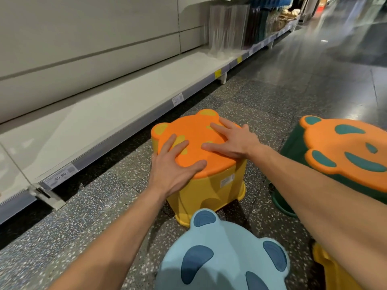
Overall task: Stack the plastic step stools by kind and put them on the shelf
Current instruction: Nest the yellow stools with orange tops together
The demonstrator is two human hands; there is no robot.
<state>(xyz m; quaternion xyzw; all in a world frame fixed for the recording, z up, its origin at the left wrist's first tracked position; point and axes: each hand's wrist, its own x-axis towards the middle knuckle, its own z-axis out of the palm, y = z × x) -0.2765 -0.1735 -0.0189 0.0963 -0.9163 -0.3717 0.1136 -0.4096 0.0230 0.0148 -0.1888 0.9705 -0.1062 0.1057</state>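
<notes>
Both bare forearms reach forward from the near edge. Left hand (174, 164) lies flat, palm down, fingers spread, thumb out right; right hand (231, 141) likewise, fingers pointing left.

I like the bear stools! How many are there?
4, maybe more out of view: a yellow stool under both hands, a green stool at right, a blue stool nearest, and a second yellow one half hidden bottom right.

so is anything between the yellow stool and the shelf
Nothing visible. Both hands, left and right, lie flat on the yellow stool, and only bare floor separates it from the shelf, which is bare there. The other stools sit nearer the person.
</notes>
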